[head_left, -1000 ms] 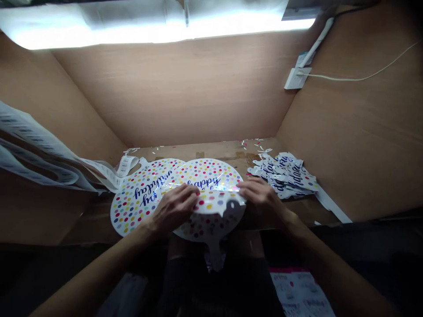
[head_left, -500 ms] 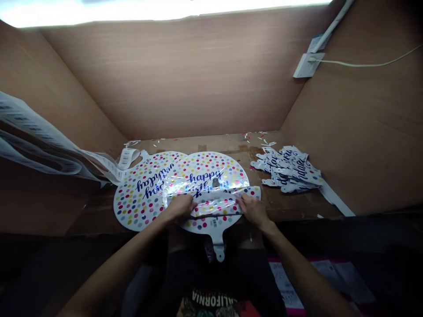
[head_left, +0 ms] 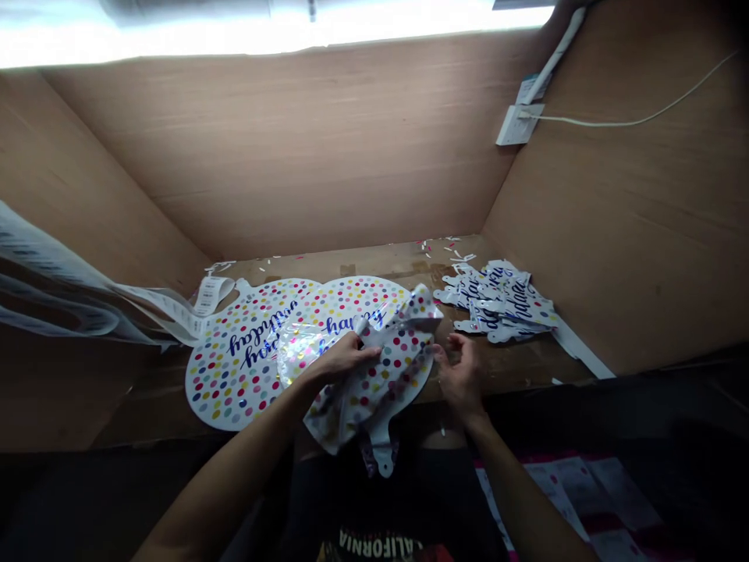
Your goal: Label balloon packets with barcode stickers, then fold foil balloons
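Observation:
A flat foil balloon (head_left: pixel 392 367), white with coloured dots, is partly folded and lifted at a slant. My left hand (head_left: pixel 349 355) grips it near the middle, thumb on top. Just off its right edge, my right hand (head_left: pixel 459 371) has its fingers apart and curved, with nothing visible in it. Underneath lie more dotted foil balloons (head_left: pixel 225 382), flat, with blue birthday lettering upside down to me. One balloon's tail (head_left: pixel 383 449) hangs over the table's front edge. A shiny clear patch on them, left of my left hand, I cannot make out.
Folded balloons (head_left: pixel 509 304) lie in a pile at the right of the table (head_left: pixel 403 269). Label strips (head_left: pixel 134 300) trail in from the left. Paper scraps (head_left: pixel 430 248) dot the back edge. A socket (head_left: pixel 520 123) with a cable sits in the right corner of the wooden walls.
The folded balloon has been lifted and turned from flat and level to slanted. My left hand has moved with it, while my right hand has let go of its right end.

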`<state>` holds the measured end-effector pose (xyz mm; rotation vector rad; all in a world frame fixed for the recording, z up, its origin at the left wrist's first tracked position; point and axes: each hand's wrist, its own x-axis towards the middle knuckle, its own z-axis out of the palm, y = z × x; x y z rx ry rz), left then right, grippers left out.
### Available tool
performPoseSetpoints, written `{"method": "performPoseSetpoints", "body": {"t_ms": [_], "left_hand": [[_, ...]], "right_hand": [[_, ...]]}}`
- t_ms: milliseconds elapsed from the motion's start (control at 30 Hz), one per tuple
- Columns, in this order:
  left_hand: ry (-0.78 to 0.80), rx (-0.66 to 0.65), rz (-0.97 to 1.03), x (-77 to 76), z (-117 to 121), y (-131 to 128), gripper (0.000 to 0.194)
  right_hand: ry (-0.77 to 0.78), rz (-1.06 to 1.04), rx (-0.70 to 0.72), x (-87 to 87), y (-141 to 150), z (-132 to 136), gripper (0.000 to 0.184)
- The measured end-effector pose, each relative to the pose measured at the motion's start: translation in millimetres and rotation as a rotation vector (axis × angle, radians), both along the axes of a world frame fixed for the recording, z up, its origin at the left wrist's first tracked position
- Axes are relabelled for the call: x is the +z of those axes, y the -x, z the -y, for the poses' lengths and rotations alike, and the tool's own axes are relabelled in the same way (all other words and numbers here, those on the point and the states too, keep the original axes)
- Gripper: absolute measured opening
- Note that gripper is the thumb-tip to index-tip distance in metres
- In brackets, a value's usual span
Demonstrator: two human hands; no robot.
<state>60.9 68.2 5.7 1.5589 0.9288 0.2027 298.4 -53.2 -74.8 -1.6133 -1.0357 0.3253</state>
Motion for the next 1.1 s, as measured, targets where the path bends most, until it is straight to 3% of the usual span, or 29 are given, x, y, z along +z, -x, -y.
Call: {"method": "performPoseSetpoints", "body": {"t_ms": [67,133,233,300,400,467,600,733,800,967,1033,1100], "left_hand": [[0.124,0.151,0.205,-0.3,21,5,0.045],[0.18,0.266,0.282,-3.4,38,6,0.045],[0.218,0.46,0.282,-10.5,58,6,0.039],[0.231,0.571,0.314,-15.5,67,7,0.033],[0.243,0.579,0.407,-21.8,77,8,0.019],[0.261,0.559,0.445,-24.0,79,10,0.016],[0.404,0.599,0.594,-22.2,77,19,0.026],[0.481,0.293,0.392,-20.1,81,31,0.047],[0.403,0.227,0.289,-22.5,88,32,0.045],[0.294,0.358,0.336,-30.7,100,30,0.043],[0.263,0.331,0.359,-30.0,98,34,0.041],[0.281,0.287,0.37,-25.3,92,41,0.038]], "right_hand": [[0.094,-0.459,0.29,5.9,17,-1,0.055],[0.195,-0.804,0.589,13.9,32,-2,0.053],[0.241,-1.006,0.735,28.3,41,1,0.055],[0.255,-1.02,0.753,36.5,39,5,0.055],[0.269,-1.001,0.718,40.1,33,8,0.035],[0.271,-0.979,0.667,35.5,32,6,0.021],[0.163,-0.911,0.58,19.4,35,-4,0.013],[0.091,-0.801,0.555,14.2,34,-11,0.008],[0.133,-0.848,0.562,16.7,33,-7,0.017],[0.36,-0.977,0.784,23.8,37,18,0.05],[0.323,-0.99,0.789,25.8,39,27,0.047],[0.259,-0.961,0.728,28.0,38,32,0.032]]}}
